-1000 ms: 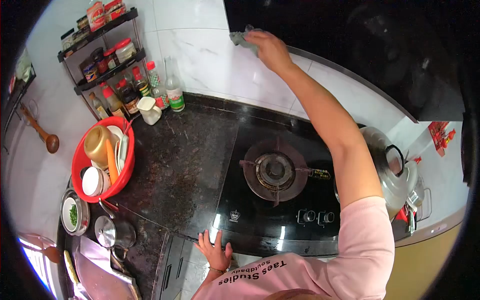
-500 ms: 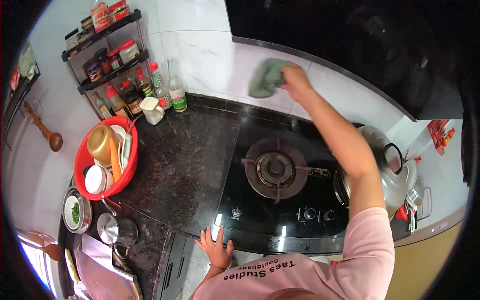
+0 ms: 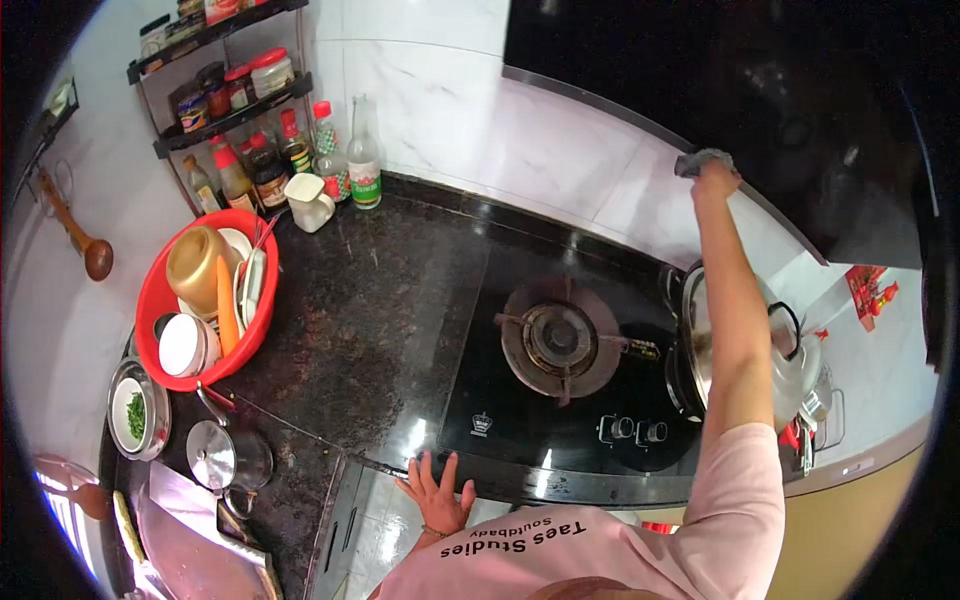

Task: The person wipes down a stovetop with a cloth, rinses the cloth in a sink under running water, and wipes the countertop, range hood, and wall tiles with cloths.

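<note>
My right hand (image 3: pixel 716 181) is closed around a grey-green cloth (image 3: pixel 703 162), most of which is hidden behind the fingers. It is up by the lower edge of the black range hood (image 3: pixel 690 70), in front of the white tiled wall (image 3: pixel 560 135). Below and to the left of that arm lies the black glass gas hob (image 3: pixel 500 370) with its round burner (image 3: pixel 560 338). My left hand (image 3: pixel 439 493) rests with spread fingers at the front edge of the dark stone counter (image 3: pixel 350 330), holding nothing.
A large lidded steel pot (image 3: pixel 700 340) stands on the hob's right side, partly behind my right arm. To the left are a red basin (image 3: pixel 262 325) of dishes, a small steel pot (image 3: pixel 240 458), a bowl of chopped greens (image 3: pixel 136 415), and bottles (image 3: pixel 365 175) below a spice rack (image 3: pixel 235 125).
My right hand has moved right with the cloth, from the tiled wall to the hood's lower edge. My left hand stays at the counter edge. The view has shifted slightly.
</note>
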`<action>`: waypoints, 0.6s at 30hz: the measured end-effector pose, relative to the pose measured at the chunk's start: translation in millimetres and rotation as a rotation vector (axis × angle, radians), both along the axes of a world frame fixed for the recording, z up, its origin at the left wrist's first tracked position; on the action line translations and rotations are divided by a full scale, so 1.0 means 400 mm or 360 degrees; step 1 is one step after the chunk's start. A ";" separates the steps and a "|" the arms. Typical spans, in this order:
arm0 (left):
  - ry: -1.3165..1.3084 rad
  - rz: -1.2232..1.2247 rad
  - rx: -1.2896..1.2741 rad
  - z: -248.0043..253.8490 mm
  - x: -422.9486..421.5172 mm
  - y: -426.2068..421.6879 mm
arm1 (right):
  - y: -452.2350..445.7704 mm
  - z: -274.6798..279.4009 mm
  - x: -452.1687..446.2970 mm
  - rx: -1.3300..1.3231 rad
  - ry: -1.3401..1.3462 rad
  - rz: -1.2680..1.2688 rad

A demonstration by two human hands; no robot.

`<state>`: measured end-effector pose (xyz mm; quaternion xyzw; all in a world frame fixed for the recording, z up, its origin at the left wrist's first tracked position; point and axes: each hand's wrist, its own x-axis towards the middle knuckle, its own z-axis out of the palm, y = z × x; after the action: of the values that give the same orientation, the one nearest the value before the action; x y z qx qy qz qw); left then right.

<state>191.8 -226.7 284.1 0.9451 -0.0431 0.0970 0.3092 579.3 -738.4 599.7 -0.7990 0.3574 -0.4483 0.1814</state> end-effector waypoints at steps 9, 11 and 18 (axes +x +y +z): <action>0.0002 -0.0073 -0.0019 -0.017 -0.001 0.012 | 0.598 0.104 0.148 -0.0649 0.1115 0.0142; -0.0005 -0.0091 -0.0022 -0.009 0.002 0.017 | 0.755 0.132 0.143 0.0055 0.0517 0.0453; 0.0123 -0.0230 -0.0011 0.020 0.012 0.039 | 0.991 0.102 0.267 0.1342 -0.0905 0.0673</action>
<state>196.5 -211.1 292.1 0.9415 -0.0990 0.0379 0.3200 686.3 -342.1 640.3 -0.5588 0.2745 -0.4182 0.6614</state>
